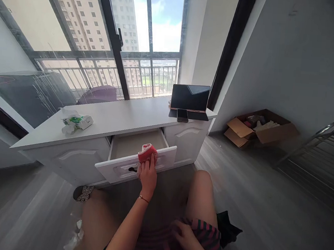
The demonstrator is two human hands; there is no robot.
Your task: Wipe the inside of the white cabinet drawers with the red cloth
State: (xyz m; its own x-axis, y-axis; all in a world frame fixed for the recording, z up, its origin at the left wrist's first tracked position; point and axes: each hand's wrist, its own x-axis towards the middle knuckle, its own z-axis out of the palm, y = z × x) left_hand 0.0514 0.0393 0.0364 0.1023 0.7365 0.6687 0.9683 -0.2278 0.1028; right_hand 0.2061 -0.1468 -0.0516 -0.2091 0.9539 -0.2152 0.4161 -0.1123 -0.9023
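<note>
My left hand [147, 173] is closed on a red and white cloth [147, 152], which it presses against the upper edge and face of a white drawer front [166, 158]. Just left of the fingers sits the drawer's dark handle [132, 169]. The drawer is pulled out, and its bare beige bottom [138, 141] shows behind the front. My right hand [186, 236] rests over the striped clothing [205, 230] on my lap, its fingers loosely bent and slightly blurred, with nothing visible in them.
On the white cabinet top [121, 115] lie a green and white tissue pack [79, 122], a tablet [190, 97] and a phone [182, 115]. An open cardboard box [279, 132] and a metal rack [312, 152] stand right. Crumpled tissues [74, 239] lie on the floor.
</note>
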